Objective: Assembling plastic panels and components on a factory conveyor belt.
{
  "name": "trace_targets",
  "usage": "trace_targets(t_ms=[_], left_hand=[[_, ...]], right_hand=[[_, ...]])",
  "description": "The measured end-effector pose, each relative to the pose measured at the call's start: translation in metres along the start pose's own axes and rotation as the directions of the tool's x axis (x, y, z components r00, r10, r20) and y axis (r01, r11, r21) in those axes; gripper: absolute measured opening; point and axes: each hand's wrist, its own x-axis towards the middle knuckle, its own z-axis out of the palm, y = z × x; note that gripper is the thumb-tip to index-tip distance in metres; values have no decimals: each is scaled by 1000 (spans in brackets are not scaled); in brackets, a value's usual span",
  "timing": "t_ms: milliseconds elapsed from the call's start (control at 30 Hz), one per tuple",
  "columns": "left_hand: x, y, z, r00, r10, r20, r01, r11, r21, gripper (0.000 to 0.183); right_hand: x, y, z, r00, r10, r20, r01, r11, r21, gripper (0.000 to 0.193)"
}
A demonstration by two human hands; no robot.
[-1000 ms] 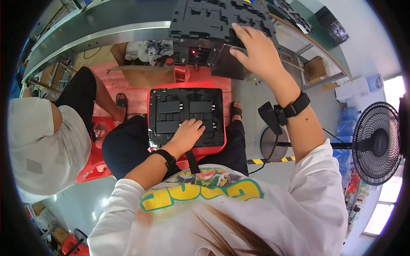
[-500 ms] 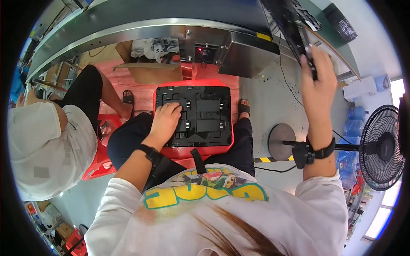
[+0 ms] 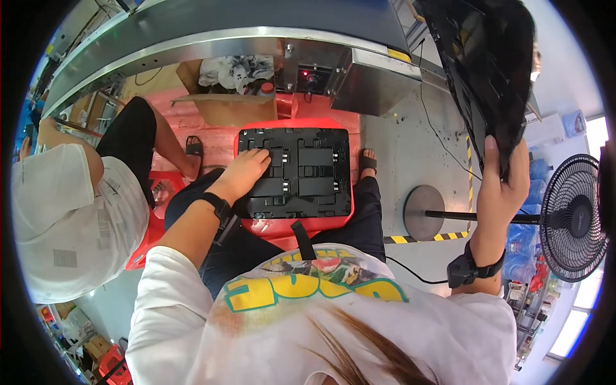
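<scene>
A black moulded plastic tray (image 3: 292,208) lies flat on a red plastic stool (image 3: 273,226) between my knees. Several flat black rectangular packs (image 3: 316,187) with small white ends sit in its recesses. My left hand (image 3: 242,172) lies over the tray's upper left part, fingers stretched across a pack there and holding nothing that I can see. Out to the right, my right hand (image 3: 505,173) grips a second thin, glossy black plastic tray (image 3: 484,70) by its lower edge, thumb on the near face. That tray is raised and tilted, apart from the one on the stool.
A metal-edged workbench (image 3: 244,32) crosses the far side, with a cardboard box (image 3: 224,109) beneath it. To my left sits a co-worker in a white shirt (image 3: 83,212). At right stands a black fan (image 3: 574,218) on a round base (image 3: 423,212); a cable crosses the floor.
My right hand has drawn the second tray off the bench side toward me and rightward, turning its broad face into view. My left hand stays on the lower tray, barely shifted.
</scene>
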Motion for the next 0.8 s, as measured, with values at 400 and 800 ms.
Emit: trace_targets(t_ms=[400, 800], left_hand=[[-58, 106, -142, 833, -553, -25, -344, -482, -806, 48], [-185, 86, -78, 603, -691, 399, -393, -692, -605, 28]], right_hand=[[-56, -109, 89, 766, -456, 454, 313, 881, 356, 51], [-181, 7, 117, 644, -280, 712, 242, 957, 158, 52]])
